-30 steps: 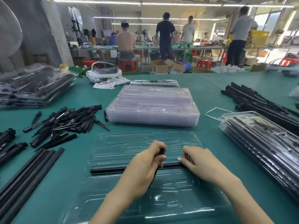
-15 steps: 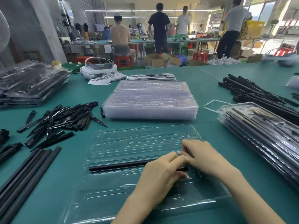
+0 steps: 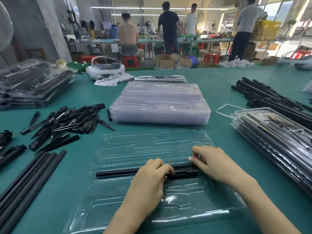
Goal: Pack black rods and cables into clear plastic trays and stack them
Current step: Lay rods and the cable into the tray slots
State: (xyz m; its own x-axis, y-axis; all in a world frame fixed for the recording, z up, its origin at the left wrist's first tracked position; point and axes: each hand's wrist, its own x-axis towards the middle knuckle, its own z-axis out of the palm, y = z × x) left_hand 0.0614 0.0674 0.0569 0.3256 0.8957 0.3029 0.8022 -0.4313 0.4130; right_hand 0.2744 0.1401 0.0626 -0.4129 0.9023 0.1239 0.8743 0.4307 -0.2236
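Open clear tray (image 3: 152,149) flat on green table, near centre; black rod (image 3: 116,172) lies crosswise in its middle groove. Empty tray stack (image 3: 160,105) just beyond. Loose rods (image 3: 25,179) near left; filled trays (image 3: 276,141) right.

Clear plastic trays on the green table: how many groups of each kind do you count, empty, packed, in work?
Stack of empty clear plastic trays: 1
Stacks of packed clear trays, left, right, far (low): 3
Single open clear tray nearest the camera: 1
Total: 5
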